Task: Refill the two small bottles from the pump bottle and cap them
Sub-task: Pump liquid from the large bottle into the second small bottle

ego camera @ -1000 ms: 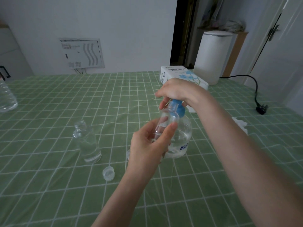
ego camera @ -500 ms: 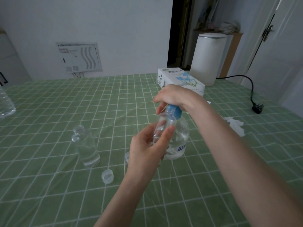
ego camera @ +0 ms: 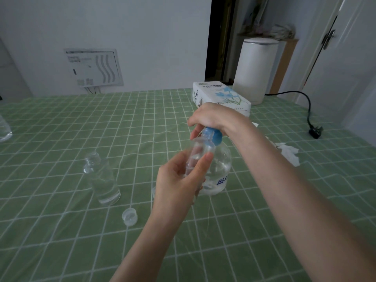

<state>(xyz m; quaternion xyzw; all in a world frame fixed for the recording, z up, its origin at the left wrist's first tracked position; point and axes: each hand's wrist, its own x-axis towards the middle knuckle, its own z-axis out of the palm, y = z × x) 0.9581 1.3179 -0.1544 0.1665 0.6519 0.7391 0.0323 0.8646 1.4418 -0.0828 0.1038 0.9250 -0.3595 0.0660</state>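
Small bottle (ego camera: 198, 153) held above green cloth (ego camera: 61, 139) in left hand (ego camera: 177, 186), thumb and fingers wrapped round clear body, mouth up at blue pump head (ego camera: 212, 135). Right hand (ego camera: 213, 117) curled over that head. Pump bottle (ego camera: 219, 171) stands on cloth just behind. Judged light, thin, smooth plastic, slippery if wet: grip mid-body, firm, no squeeze. Second small bottle (ego camera: 101, 180) uncapped, well left; loose cap (ego camera: 129, 216) near it
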